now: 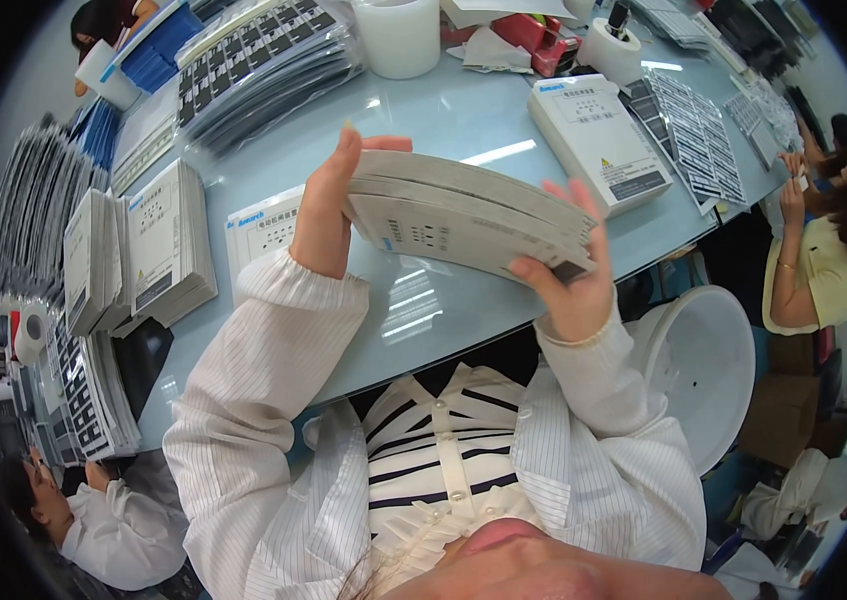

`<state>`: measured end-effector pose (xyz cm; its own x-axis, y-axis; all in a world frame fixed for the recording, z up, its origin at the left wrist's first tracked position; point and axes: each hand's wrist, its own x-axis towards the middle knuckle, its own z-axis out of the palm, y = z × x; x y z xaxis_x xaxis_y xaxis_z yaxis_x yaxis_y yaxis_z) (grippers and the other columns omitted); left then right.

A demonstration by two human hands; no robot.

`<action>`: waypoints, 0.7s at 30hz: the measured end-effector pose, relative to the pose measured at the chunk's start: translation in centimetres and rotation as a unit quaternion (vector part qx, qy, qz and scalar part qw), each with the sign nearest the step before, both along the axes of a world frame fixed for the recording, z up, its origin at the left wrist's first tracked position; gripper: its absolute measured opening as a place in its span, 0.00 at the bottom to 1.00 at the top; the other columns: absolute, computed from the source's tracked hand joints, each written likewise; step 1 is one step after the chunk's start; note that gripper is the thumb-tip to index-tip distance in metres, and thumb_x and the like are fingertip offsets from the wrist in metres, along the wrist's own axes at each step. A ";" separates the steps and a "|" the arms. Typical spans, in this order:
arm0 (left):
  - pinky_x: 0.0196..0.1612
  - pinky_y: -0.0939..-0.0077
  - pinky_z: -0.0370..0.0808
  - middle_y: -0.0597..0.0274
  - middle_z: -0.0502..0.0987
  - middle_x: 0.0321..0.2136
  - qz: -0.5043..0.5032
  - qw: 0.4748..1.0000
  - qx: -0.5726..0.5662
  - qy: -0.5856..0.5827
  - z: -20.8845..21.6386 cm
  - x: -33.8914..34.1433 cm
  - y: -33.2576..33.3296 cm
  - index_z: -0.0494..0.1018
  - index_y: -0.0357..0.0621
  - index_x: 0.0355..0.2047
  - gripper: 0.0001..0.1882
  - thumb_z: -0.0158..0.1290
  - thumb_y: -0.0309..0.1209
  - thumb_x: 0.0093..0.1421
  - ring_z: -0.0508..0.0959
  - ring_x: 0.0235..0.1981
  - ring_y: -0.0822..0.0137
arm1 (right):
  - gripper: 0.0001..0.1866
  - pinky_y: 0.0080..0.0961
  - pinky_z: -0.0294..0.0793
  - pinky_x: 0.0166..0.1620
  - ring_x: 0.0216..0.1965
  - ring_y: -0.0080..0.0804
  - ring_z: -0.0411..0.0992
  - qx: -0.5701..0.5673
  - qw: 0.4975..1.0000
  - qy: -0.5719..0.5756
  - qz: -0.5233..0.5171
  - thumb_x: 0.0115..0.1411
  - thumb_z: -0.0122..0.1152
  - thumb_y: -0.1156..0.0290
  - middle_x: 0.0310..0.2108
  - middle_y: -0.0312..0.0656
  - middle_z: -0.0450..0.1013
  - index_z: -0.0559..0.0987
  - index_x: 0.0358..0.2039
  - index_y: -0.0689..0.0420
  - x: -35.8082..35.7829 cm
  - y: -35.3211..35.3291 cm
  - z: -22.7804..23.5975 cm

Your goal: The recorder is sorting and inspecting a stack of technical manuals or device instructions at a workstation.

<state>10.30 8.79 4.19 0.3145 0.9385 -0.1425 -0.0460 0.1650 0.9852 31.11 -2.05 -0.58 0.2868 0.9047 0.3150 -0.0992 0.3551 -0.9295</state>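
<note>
Between both hands, above the table, I hold a thick stack of white printed cards (468, 215), bowed along its length. My left hand (326, 210) grips the left end, its thumb up along the edge and its other fingers partly hidden behind. At the right end my right hand (581, 290) presses its thumb on the front face, with fingers over the far side. Just left of my left hand, similar white cards (258, 240) lie on the table, partly covered by my wrist.
Stacks of cards stand at left (171, 240) and right (598, 140). Bagged black-and-white sheets (268, 75), a white roll (398, 35) and a red tape dispenser (538, 42) are farther back. A white bucket (700, 375) stands off the table's right edge. Co-workers sit on both sides.
</note>
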 end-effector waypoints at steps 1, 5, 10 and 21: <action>0.53 0.69 0.59 0.59 0.76 0.39 -0.018 0.998 0.029 -0.044 -0.1 0.0 -0.3 0.74 0.45 0.43 0.35 0.37 0.63 0.57 0.70 0.47 0.64 | 0.49 0.31 0.67 0.52 0.52 0.37 0.65 -0.001 1.000 0.002 -0.003 0.42 0.74 0.72 0.55 0.51 0.62 0.51 0.60 0.60 -0.6 0.2 0.0; 0.58 0.65 0.56 0.53 0.71 0.50 -0.020 0.987 0.018 -0.156 -0.2 0.1 -0.9 0.64 0.46 0.56 0.34 0.34 0.58 0.61 0.67 0.54 0.60 | 0.33 0.25 0.70 0.47 0.47 0.30 0.68 0.026 0.999 -0.034 0.027 0.45 0.70 0.79 0.46 0.45 0.67 0.61 0.49 0.60 -1.5 1.1 -0.3; 0.61 0.65 0.53 0.52 0.65 0.56 0.041 0.996 0.074 -0.041 0.9 0.8 -1.3 0.56 0.48 0.61 0.31 0.33 0.52 0.63 0.64 0.57 0.59 | 0.27 0.22 0.72 0.43 0.38 0.26 0.73 -0.002 0.998 -0.062 -0.003 0.45 0.70 0.81 0.35 0.40 0.73 0.66 0.44 0.62 -1.1 1.2 0.4; 0.35 0.80 0.65 0.60 0.76 0.20 0.094 0.994 0.039 -0.038 0.7 0.3 -0.6 0.75 0.38 0.22 0.17 0.49 0.39 0.58 0.73 0.25 0.71 | 0.27 0.21 0.72 0.41 0.36 0.25 0.72 0.052 0.986 -0.152 0.045 0.45 0.70 0.80 0.37 0.42 0.72 0.63 0.43 0.60 -0.8 0.7 -0.7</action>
